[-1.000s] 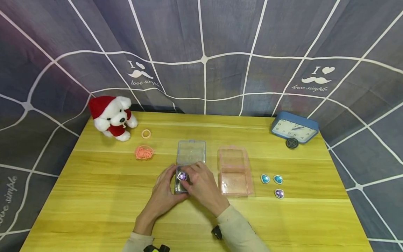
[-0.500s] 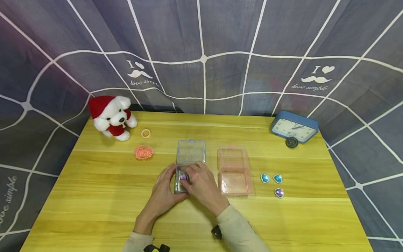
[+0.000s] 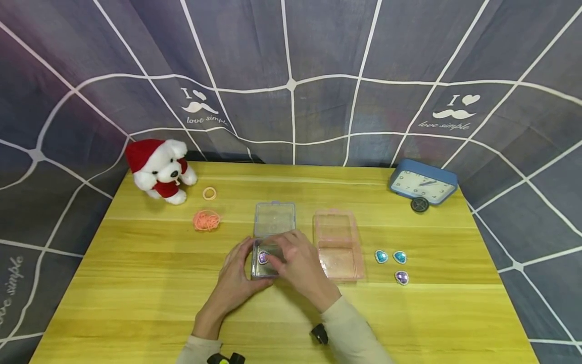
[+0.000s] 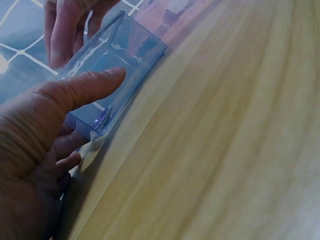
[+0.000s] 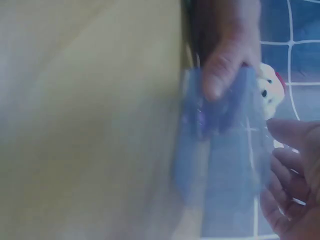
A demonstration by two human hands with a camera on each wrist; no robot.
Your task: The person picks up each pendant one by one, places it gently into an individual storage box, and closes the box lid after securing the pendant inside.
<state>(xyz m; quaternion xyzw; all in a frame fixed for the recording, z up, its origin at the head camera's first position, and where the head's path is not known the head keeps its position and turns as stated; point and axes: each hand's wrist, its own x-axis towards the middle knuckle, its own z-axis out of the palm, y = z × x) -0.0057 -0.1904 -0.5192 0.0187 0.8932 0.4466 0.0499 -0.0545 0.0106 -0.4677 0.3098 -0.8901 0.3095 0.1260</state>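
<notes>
Beyond the clear box [image 3: 269, 269], fabric [image 3: 325, 111] reads "love simple".

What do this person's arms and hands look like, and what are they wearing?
The left hand and right hand are bare, without gloves. The left sleeve and right sleeve are pale beige. A black device with a yellow-green mark shows beside the left one, and a small black piece beside the right. No cables show.

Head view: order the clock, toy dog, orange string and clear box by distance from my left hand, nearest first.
1. Clear box, held by the left hand.
2. Orange string, ahead and to the left.
3. Toy dog, farther back on the left.
4. Clock, far back on the right.
</notes>
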